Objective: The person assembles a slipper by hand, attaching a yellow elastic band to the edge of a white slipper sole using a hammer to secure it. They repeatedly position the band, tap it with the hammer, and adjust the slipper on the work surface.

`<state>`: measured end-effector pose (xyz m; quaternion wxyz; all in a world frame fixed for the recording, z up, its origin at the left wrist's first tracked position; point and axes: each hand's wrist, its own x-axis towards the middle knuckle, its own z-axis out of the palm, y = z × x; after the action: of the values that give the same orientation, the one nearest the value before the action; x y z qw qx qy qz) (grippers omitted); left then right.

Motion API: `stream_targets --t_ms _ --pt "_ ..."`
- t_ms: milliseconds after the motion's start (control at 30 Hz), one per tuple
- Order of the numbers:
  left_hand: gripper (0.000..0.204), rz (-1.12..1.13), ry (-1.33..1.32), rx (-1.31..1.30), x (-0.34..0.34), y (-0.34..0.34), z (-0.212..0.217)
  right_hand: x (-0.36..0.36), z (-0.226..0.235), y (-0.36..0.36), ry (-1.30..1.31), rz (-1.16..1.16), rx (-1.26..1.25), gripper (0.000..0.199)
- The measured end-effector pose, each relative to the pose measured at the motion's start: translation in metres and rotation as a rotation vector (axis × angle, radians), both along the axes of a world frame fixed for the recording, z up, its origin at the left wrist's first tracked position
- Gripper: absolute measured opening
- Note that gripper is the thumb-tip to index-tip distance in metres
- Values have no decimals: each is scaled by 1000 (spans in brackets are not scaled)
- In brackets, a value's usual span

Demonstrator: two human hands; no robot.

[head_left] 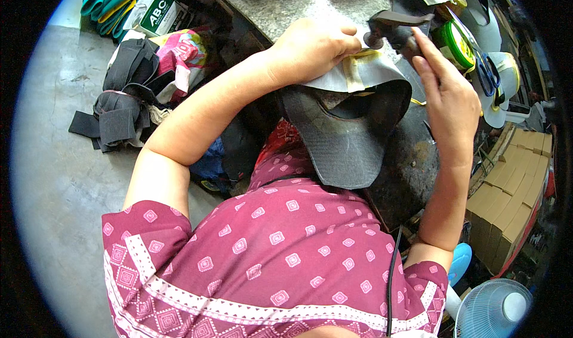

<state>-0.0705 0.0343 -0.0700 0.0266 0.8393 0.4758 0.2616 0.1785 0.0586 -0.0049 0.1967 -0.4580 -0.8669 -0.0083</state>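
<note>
Work piece: a grey shoe upper (pixel 349 141) with a pale lining (pixel 358 69) is spread on the stone slab (pixel 268 6), its dark end hanging over the near edge toward the lap.
Long axis: the upper is laid from the slab's top down toward the body.
Left hand (pixel 313 48): it is pressed closed on the pale lining's far left edge, pinning it to the slab.
Right hand (pixel 447 99): it is wrapped around the handle of a dark hammer (pixel 394 30).
Key relation: the hammer head is held just beside the left fingertips, above the yellow-glued seam (pixel 364 54).
Nearer hand: the left is on the seam already.
Nearby: a green tin (pixel 455 44) and blue scissors (pixel 488 75) are seen to the right.
</note>
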Motion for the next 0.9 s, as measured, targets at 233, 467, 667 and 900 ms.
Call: stream_targets --t_ms 233,467,667,900 --pt "12 14 -64 -26 -2 0 0 0 -7 -16 -110 -3 61 37" --pt "23 -24 -104 -96 -11 -4 -4 2 -8 -4 29 -9 -75 36" --pt "21 -62 -5 117 -10 -8 -9 0 6 -2 205 -30 -165 35" --pt "21 -83 -44 200 -12 -8 -13 -4 -3 -9 128 34 -125 34"
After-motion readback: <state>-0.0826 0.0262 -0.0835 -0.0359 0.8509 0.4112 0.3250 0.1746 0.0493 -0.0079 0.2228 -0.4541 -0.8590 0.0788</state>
